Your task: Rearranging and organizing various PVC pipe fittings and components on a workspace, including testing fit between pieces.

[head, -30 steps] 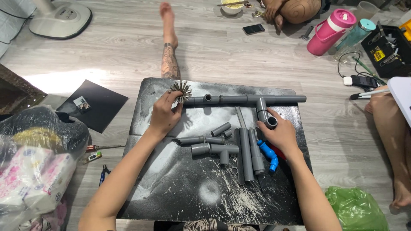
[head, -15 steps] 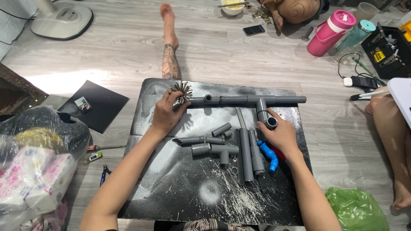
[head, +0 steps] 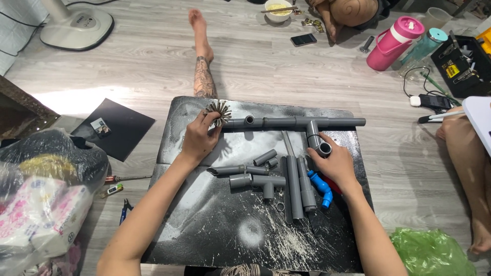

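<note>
Rigid grey pipe assembly (head: 286, 122) lies at frame centre on a dusty black board (head: 204, 225). Left hand (head: 198, 137) pinches its frayed end; right hand (head: 335, 162) grips the round elbow fitting (head: 322, 148).

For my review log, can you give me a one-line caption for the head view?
Seated person's left hand grips the spiky end of a grey pipe assembly on a dark board, right hand at its elbow fitting.

Dusty black board (head: 204, 230), grey pipe pieces (head: 294, 186), blue elbow (head: 321, 185)
</note>
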